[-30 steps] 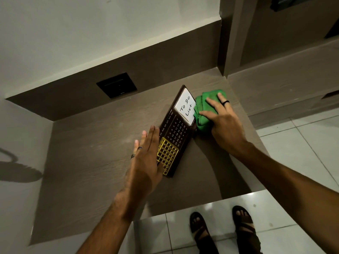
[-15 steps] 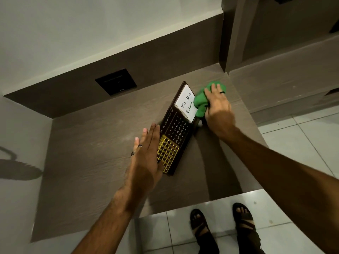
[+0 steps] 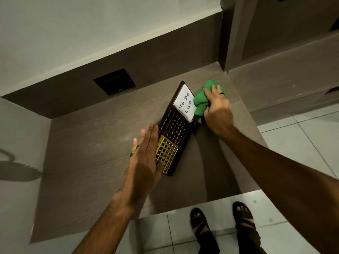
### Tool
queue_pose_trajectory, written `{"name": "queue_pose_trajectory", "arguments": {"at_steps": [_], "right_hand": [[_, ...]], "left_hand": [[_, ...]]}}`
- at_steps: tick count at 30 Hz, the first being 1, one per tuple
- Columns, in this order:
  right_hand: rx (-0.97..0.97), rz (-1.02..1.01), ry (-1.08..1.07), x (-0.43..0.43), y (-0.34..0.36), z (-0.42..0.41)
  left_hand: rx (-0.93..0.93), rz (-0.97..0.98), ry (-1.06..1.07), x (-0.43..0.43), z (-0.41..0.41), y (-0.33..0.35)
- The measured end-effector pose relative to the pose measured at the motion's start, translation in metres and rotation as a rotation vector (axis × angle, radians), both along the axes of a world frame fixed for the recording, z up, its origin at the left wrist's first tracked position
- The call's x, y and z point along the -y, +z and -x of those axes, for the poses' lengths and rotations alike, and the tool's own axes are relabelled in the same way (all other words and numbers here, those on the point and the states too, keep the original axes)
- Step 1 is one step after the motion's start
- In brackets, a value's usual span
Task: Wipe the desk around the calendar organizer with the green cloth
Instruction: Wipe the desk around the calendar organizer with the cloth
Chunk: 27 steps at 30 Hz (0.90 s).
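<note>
A dark brown calendar organizer (image 3: 175, 129) lies slanted on the brown wood-grain desk (image 3: 88, 158), with a white "To Do List" panel at its far end and a gold grid at its near end. The green cloth (image 3: 201, 99) is bunched on the desk against the organizer's far right side. My right hand (image 3: 217, 110) presses down on the cloth and holds it. My left hand (image 3: 145, 158) lies flat, fingers straight, against the organizer's near left edge, with its thumb over the gold grid.
A black wall plate (image 3: 114, 81) sits on the dark back panel behind the desk. A vertical panel (image 3: 229, 33) bounds the desk at the far right corner. The desk's front edge drops to a tiled floor (image 3: 302, 140), where my sandalled feet (image 3: 222, 228) stand.
My right hand has slid the green cloth away from me along the organizer's right side toward the back corner. My left hand has stayed against the organizer.
</note>
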State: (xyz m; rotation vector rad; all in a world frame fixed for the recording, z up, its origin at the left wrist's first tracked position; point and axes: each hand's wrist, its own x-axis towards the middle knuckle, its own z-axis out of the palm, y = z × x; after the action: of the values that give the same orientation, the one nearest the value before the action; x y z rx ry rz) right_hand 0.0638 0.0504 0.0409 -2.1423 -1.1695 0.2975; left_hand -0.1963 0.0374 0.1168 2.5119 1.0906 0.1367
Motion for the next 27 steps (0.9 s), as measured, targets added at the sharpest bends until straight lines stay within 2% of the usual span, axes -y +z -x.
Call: {"name": "queue_pose_trajectory", "arguments": {"at_steps": [4, 7, 10, 12, 15, 17, 21, 23, 26, 27], "right_hand": [[0.005, -0.062, 0.098, 0.044, -0.008, 0.066], [-0.03, -0.103, 0.395, 0.112, -0.017, 0.127], [-0.072, -0.129, 0.612, 0.142, -0.017, 0.132], [-0.093, -0.158, 0.572, 0.128, -0.013, 0.108], [-0.08, -0.132, 0.286, 0.075, -0.006, 0.052], [-0.035, -0.095, 0.185, 0.041, -0.001, 0.021], [-0.002, -0.05, 0.098, 0.038, -0.003, 0.042], [0.045, -0.099, 0.215, 0.076, -0.002, 0.093], [0.072, -0.176, 0.581, 0.14, -0.004, 0.15], [0.011, -0.16, 0.704, 0.154, -0.005, 0.157]], "left_hand": [[0.006, 0.003, 0.011, -0.001, -0.001, -0.001], [0.016, 0.004, 0.03, -0.001, -0.001, -0.002], [0.022, -0.003, 0.02, 0.0, -0.001, -0.003], [0.035, 0.02, 0.042, -0.001, -0.002, -0.003], [0.038, 0.049, 0.076, -0.002, -0.004, -0.004], [0.034, 0.065, 0.099, -0.003, -0.005, -0.004], [0.045, 0.083, 0.109, -0.003, -0.006, -0.005], [0.061, 0.069, 0.099, -0.001, -0.006, -0.004], [0.061, 0.055, 0.098, -0.003, -0.006, -0.007], [0.058, 0.059, 0.108, -0.004, -0.005, -0.009]]}}
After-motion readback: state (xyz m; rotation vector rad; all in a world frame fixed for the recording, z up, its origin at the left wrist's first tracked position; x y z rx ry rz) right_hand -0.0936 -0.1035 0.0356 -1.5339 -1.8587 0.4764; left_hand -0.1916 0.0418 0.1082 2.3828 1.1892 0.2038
